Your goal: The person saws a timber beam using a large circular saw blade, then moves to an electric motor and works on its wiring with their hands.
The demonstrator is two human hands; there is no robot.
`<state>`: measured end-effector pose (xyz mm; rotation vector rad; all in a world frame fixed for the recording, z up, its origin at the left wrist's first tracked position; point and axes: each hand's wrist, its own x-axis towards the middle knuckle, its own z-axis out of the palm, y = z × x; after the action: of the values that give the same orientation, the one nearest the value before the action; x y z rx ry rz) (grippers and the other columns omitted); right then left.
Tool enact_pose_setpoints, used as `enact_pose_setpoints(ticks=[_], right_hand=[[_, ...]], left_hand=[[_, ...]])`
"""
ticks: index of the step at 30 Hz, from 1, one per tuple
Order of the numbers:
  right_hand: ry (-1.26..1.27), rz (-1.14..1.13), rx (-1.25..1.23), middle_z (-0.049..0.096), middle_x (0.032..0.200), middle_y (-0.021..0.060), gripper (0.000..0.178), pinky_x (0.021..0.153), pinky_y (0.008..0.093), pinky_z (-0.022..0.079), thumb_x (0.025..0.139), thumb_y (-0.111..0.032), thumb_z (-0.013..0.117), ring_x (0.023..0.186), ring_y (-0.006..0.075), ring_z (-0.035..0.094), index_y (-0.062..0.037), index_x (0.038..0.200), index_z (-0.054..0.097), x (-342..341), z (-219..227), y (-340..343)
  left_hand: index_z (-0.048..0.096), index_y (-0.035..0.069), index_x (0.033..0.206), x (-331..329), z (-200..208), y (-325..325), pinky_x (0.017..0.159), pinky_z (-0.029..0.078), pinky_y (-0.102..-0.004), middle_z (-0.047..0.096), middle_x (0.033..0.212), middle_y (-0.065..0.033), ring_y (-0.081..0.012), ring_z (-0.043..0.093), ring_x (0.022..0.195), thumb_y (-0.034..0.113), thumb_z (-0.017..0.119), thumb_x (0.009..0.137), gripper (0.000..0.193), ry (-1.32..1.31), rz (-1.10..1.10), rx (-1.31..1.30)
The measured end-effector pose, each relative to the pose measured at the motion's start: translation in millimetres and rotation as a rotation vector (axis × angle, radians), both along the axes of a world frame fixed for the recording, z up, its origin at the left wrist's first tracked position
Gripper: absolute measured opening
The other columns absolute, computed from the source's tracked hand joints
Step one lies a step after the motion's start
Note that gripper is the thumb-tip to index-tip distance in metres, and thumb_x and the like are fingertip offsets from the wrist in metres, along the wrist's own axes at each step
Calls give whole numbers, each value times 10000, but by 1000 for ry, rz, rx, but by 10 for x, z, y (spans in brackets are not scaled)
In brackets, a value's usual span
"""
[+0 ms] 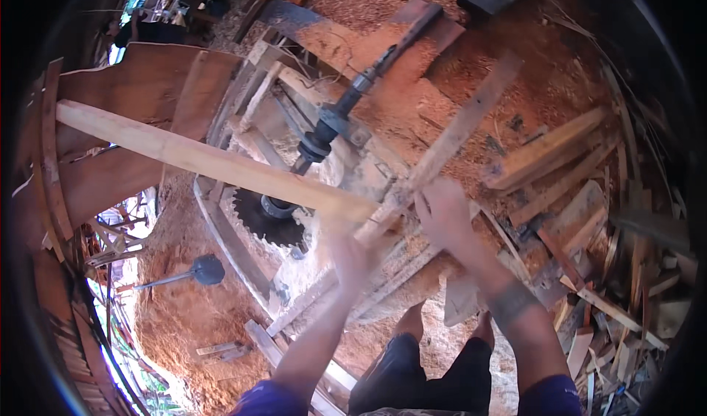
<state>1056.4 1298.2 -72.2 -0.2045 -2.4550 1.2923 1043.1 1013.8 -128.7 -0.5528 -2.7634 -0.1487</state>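
Note:
A long pale wooden plank (pixel 199 154) slants from the far left to the middle, passing above a toothed circular saw blade (pixel 266 221). My left hand (pixel 349 260), smeared by motion, is at the plank's near right end; whether its fingers grip the plank cannot be made out. My right hand (pixel 446 216) closes on the edge of a second wooden board (pixel 465 127), which runs up to the right and blurs toward its far end. The blade sits on a dark metal shaft (pixel 341 115) in a dusty wooden frame. Whether the blade is turning cannot be told.
A dark round-headed tool with a rod (pixel 208 269) is left of the frame. Thick timber beams (pixel 543 149) and a heap of wood offcuts (pixel 626 320) lie on the right. Reddish sawdust (pixel 346 4) covers the ground, and brown sheet panels (pixel 140 85) stand at the far left.

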Motion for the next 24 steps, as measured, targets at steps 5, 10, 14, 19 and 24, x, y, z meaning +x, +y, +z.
enact_pose_setpoints(ticks=[5, 10, 14, 19, 24], right_hand=[[-21, -35, 388, 588, 924, 144, 233, 871, 472, 422, 842, -275, 653, 970, 325, 540, -43, 835, 624, -975, -640, -43], [-165, 33, 390, 592, 934, 143, 313, 906, 465, 411, 834, -352, 645, 1011, 308, 541, -40, 867, 643, -1202, -472, -237], [-260, 49, 459, 602, 969, 142, 317, 935, 463, 400, 836, -351, 652, 1008, 303, 548, -37, 876, 663, -1243, -577, -190], [-266, 54, 442, 597, 1028, 154, 330, 963, 464, 396, 825, -355, 661, 1043, 309, 540, -32, 892, 681, -1271, -620, -180], [-245, 51, 404, 582, 1087, 178, 302, 964, 488, 401, 743, -278, 709, 1068, 342, 533, -13, 876, 651, -1286, -595, -160]], left_hand=[[638, -23, 920, -993, 1406, 1147, 648, 472, -425, 624, 748, -194, -335, 647, 709, 82, 571, 922, 125, -411, -92, 533], [762, 32, 891, -4015, 911, 1144, 831, 535, -438, 717, 903, -222, -377, 699, 870, 205, 589, 818, 255, -87, 146, 423], [754, 36, 913, -5249, 273, 735, 900, 526, -460, 723, 947, -220, -380, 690, 959, 195, 603, 783, 255, -154, 194, 162], [581, 0, 1237, -6198, -76, 808, 914, 507, -506, 653, 1100, -312, -448, 637, 1054, 256, 632, 887, 437, -80, -7, -45], [656, 52, 1208, -6539, -112, 959, 897, 517, -484, 685, 1038, -271, -410, 660, 1027, 253, 651, 870, 393, -152, -196, -198]])
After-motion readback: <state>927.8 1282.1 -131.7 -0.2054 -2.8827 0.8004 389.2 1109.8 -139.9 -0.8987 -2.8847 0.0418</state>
